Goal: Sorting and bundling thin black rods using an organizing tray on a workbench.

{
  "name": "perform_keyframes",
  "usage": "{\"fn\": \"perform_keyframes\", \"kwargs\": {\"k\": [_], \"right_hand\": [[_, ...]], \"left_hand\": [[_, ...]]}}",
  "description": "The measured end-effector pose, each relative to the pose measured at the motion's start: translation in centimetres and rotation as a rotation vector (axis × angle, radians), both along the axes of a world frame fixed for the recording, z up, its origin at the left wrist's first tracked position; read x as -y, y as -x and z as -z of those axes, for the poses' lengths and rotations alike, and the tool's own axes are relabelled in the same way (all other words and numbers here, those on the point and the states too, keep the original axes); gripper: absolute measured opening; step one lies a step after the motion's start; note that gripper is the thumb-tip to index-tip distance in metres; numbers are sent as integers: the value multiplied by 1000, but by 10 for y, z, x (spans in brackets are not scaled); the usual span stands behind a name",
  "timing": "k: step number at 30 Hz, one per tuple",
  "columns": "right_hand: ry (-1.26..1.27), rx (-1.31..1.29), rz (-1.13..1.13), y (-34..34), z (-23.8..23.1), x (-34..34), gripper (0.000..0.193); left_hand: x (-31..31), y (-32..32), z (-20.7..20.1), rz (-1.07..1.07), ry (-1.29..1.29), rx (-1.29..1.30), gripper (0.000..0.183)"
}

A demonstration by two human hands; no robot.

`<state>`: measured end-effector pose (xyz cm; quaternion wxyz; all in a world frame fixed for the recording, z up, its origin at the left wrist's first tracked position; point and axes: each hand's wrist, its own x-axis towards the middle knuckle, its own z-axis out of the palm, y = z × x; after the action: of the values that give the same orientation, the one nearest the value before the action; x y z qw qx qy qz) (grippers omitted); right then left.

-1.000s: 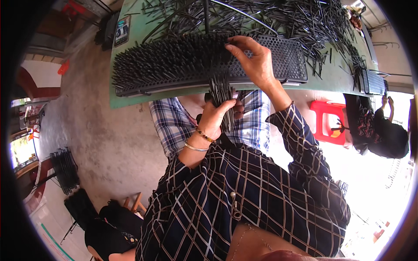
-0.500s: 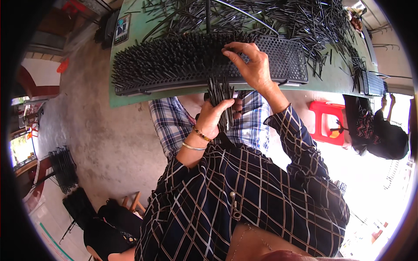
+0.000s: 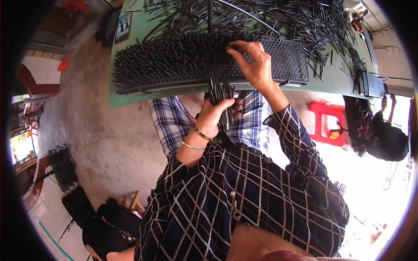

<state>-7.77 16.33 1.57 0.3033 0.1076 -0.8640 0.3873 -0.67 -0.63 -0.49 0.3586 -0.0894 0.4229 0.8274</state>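
Observation:
My left hand (image 3: pixel 215 115) is closed around a bundle of thin black sticks (image 3: pixel 222 95), held upright below the near edge of the rack. A long black perforated rack (image 3: pixel 283 58) lies on the table; black sticks (image 3: pixel 161 56) stand packed in the holes of its left and middle parts. On the right, its holes show bare. Over the border between filled and bare holes, my right hand (image 3: pixel 254 63) is pinched, thumb and forefinger together. Whatever is between those fingertips blends into the dark sticks behind, and I cannot make it out.
Loose black sticks (image 3: pixel 296 21) lie heaped across the green table (image 3: pixel 119 98). A phone-like object (image 3: pixel 123 28) rests at the table's left. A bent metal rod (image 3: pixel 246 15) rises behind the rack. To the right are a red stool (image 3: pixel 324 124) and another person (image 3: pixel 385 135); someone else sits at lower left.
My right hand has shifted slightly to the right along the rack, still pinched. My left hand keeps the bundle in nearly the same place.

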Motion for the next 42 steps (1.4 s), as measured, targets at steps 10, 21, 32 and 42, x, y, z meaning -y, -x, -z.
{"fn": "perform_keyframes", "kwargs": {"k": [10,21,32,42], "right_hand": [[-180,-119,-138,1,-6,4,35],[-269,-102,-174,-2,5,2,28],[328,793,-228,-33,-21,-4,29],[588,457,-55,-14,-29,-8,24]], "left_hand": [[0,-1,1,-1,-10,35,18],[0,-3,3,11,-3,18,20],[1,0,-5,41,-3,-135,21],[5,-1,3,92,34,-148,20]]}}
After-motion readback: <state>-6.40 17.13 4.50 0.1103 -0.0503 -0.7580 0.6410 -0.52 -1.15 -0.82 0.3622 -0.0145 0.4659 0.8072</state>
